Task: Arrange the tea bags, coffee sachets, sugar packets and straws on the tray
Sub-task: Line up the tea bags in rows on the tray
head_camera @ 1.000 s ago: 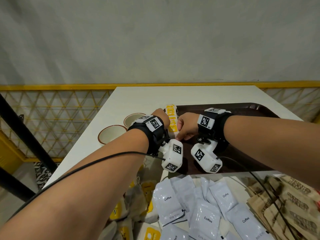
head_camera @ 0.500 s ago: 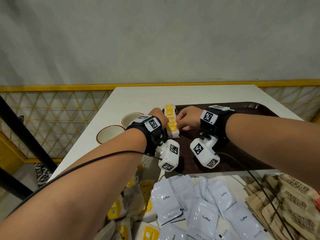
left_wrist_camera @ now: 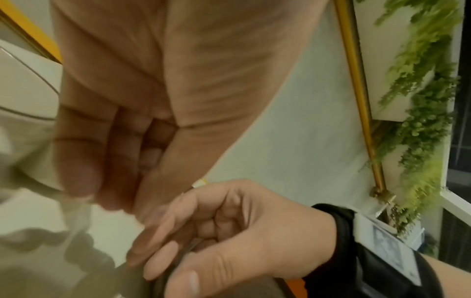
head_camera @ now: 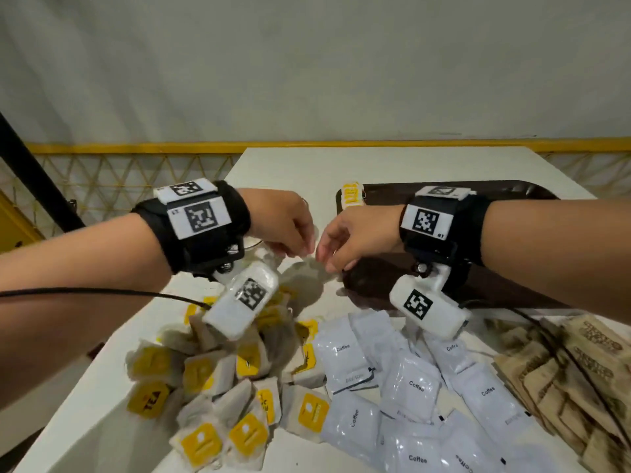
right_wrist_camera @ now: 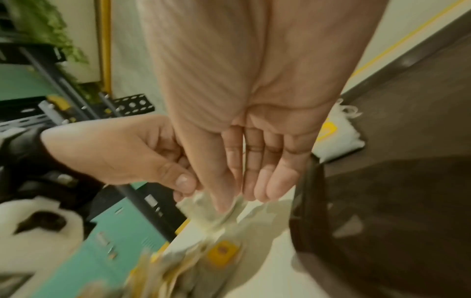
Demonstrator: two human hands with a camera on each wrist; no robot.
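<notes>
A pale tea bag (right_wrist_camera: 216,211) hangs between the two hands, above the white table (head_camera: 283,165) just off the tray's near-left corner; the left hand (head_camera: 283,227) pinches its upper edge between thumb and curled fingers, at 9 o'clock of the bag; the right hand (head_camera: 355,240), at 3 o'clock of it, has fingers nearly straight and pointing down, the fingertips (right_wrist_camera: 224,203) touching the bag's top, though blur hides whether they truly pinch it or only touch; I cannot tell.

At 6 o'clock of the hands, nearer the person, lies the heap of tea bags (head_camera: 225,380) with yellow tags, loose and overlapping on the table; at 4 o'clock of that heap the white coffee sachets (head_camera: 409,380) lie fanned; farther toward 3 o'clock the brown sugar packets (head_camera: 580,367) are stacked at the table's right edge.

The dark brown tray (head_camera: 495,196) sits at 1 o'clock of the hands, behind the right wrist; a short row of tea bags (head_camera: 351,194) stands along its left rim, at 12 o'clock of the right hand and well apart from the held bag.

Both wrists wear black bands with white camera blocks (head_camera: 246,302) hanging below; a black cable (head_camera: 102,293) runs from the left one across the forearm.
</notes>
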